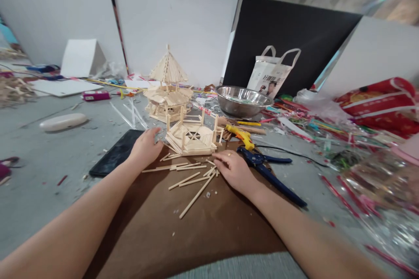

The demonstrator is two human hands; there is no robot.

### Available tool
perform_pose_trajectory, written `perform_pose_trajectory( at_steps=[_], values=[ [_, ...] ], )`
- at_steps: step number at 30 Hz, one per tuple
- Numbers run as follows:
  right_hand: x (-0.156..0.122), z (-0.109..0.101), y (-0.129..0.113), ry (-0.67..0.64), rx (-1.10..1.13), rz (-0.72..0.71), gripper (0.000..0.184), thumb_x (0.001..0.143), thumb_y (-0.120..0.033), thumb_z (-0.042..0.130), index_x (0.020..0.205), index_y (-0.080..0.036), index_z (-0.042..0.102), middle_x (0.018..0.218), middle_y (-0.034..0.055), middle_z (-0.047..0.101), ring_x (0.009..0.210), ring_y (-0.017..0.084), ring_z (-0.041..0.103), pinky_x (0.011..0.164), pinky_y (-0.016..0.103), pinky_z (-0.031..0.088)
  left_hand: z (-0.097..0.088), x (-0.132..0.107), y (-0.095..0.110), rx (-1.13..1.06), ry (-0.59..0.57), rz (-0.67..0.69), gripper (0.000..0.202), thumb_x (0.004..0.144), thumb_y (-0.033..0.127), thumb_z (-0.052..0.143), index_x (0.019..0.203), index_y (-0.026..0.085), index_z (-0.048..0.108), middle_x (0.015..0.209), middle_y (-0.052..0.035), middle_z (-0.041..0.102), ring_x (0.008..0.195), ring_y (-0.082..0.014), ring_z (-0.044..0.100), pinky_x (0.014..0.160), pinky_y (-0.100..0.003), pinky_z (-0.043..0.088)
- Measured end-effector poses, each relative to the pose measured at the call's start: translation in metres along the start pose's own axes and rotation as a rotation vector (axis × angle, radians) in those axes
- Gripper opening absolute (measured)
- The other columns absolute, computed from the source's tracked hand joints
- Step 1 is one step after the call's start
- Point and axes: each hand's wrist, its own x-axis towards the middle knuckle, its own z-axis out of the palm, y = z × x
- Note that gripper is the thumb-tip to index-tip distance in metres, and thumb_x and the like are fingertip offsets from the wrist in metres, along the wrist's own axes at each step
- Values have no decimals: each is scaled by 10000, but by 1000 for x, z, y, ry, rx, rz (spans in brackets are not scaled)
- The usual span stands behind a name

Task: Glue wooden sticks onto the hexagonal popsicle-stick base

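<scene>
A many-sided stick platform (196,138) with upright corner posts and low railings stands at the far edge of a brown sheet (209,235). My left hand (149,147) is beside its left side, fingers spread and nothing in them. My right hand (233,169) rests low at its front right corner, fingers stretched toward loose sticks, thumb apart from them; I see nothing gripped. Several thin wooden sticks (198,194) lie scattered between my hands. Behind the platform stands a stick pavilion model (168,89) with a pointed roof.
Right of the platform lie a yellow glue gun (241,135) and a blue-handled cutter (271,174). A black tablet or phone (113,157) lies under my left forearm. Farther back are a steel bowl (244,102), a tote bag (271,72) and scattered scraps. A white oblong object (63,122) is left.
</scene>
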Motion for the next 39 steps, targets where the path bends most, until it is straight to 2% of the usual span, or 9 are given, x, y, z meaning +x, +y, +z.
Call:
perform_pose_trajectory(
  at_steps=[5, 9, 12, 14, 17, 24, 29, 35, 39],
  values=[
    [0, 4, -1, -90, -111, -83, 338, 777, -339, 404, 1039, -179, 546, 1095, 59, 537, 1026, 196, 433, 864, 338, 313, 9, 5, 0, -149, -143, 48, 473, 667, 275, 393, 1127, 165, 422, 1111, -63, 517, 969, -184, 496, 830, -267, 363],
    [0, 4, -2, -146, -172, -61, 372, 786, -386, 367, 1085, -213, 504, 1151, 62, 494, 1099, 217, 367, 879, 406, 267, 11, 7, -1, -256, -179, 65, 488, 654, 281, 422, 1128, 164, 433, 1081, -59, 539, 919, -183, 521, 815, -276, 376],
    [0, 4, -2, -184, -210, -2, 438, 790, -434, 319, 1134, -199, 454, 1188, 89, 454, 1138, 232, 314, 893, 462, 212, 11, 6, -2, -267, -189, 31, 474, 647, 306, 443, 1103, 177, 463, 979, -59, 590, 797, -187, 561, 744, -295, 412],
    [0, 5, -2, -209, -225, 31, 485, 792, -457, 288, 1173, -181, 407, 1213, 102, 423, 1156, 234, 282, 901, 481, 179, 11, 6, -3, -280, -191, 19, 466, 641, 316, 457, 1088, 188, 475, 952, -54, 599, 788, -189, 565, 730, -298, 418],
    [0, 4, -2, -227, -238, 50, 509, 794, -474, 258, 1191, -179, 380, 1233, 99, 398, 1162, 240, 264, 900, 504, 151, 14, 7, -6, -330, -171, 25, 467, 638, 319, 466, 1084, 180, 466, 1022, -59, 569, 899, -186, 533, 796, -292, 392],
    [0, 4, -6, -213, -245, 26, 453, 803, -458, 251, 1150, -228, 427, 1208, 78, 431, 1157, 225, 271, 898, 499, 147, 19, 13, -7, -390, -84, 32, 547, 635, 341, 475, 1144, 163, 383, 1166, -82, 465, 1063, -192, 429, 897, -304, 320],
    [2, 6, -4, -217, -236, 43, 490, 797, -475, 244, 1177, -204, 394, 1220, 88, 416, 1164, 230, 260, 899, 506, 146, 12, 11, 0, -526, -163, 135, 456, 650, 276, 455, 1101, 213, 434, 1168, -25, 470, 1090, -168, 399, 926, -275, 296],
    [2, 6, -1, -218, -246, 79, 516, 799, -489, 207, 1184, -195, 384, 1218, 84, 419, 1168, 241, 251, 893, 530, 130, 12, 11, -5, -578, -166, 34, 577, 634, 241, 447, 1196, 176, 333, 1123, -57, 495, 1014, -170, 458, 874, -293, 350],
    [4, 7, 6, -189, -301, 101, 524, 799, -480, 216, 1185, -165, 380, 1231, 104, 397, 1161, 240, 260, 886, 512, 162, 9, 9, -3, -569, -192, 122, 426, 644, 228, 421, 1066, 199, 476, 974, -17, 576, 874, -156, 525, 777, -283, 407]
  ],
)
